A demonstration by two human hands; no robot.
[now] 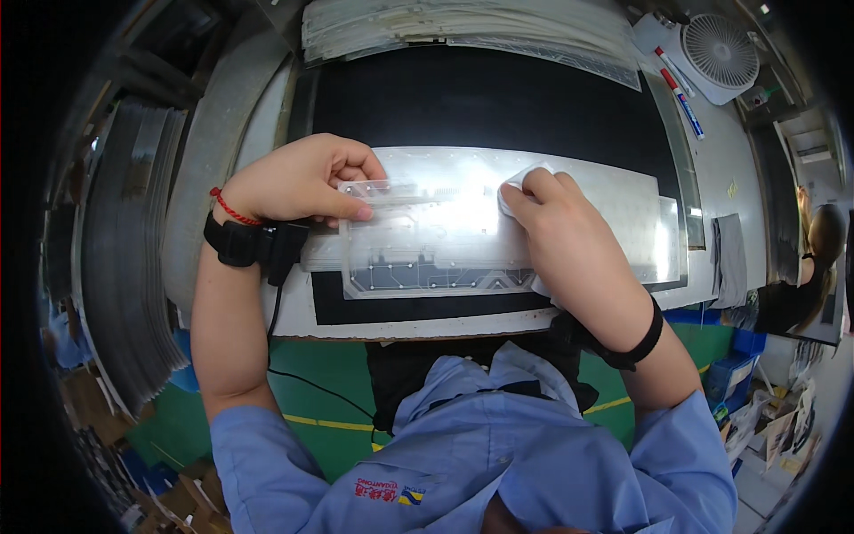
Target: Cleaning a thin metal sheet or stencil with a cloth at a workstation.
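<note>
Head view, clear printed sheet (400, 245): counting 1 on top, lying mid-table, running from L hand (316, 178) to R hand (574, 222), catching strong glare nr centre.
Shiny layer (614, 209): lying under clear printed sheet, sticking out to R; no. of sheets, can't tell.
Black mat (480, 98): counting 1, lying beneath, showing above & below the work.
Sheet stack, far side (471, 28): counting 1, lying at mat's far edge; too thin to count singly.
Markers (683, 105): counting 2, showing red ends, lying close tog. at upper R.
Fan (721, 49): counting 1, white & round, sitting nr markers.
Grey cloth (729, 258): counting 1, showing nr table's R end.
Black wristbands (648, 338): counting 2, circling 1 wrist ea.
Red cord (236, 209): counting 1, circling L wrist.
L hand: nearly closed, pinching sheet's L edge, thumb lying on top, fingers curling behind.
R hand: bunched narrow, gripping white cloth (519, 181) (counting 1) btwn thumb & fingers, holding it at sheet's upper R part.
</note>
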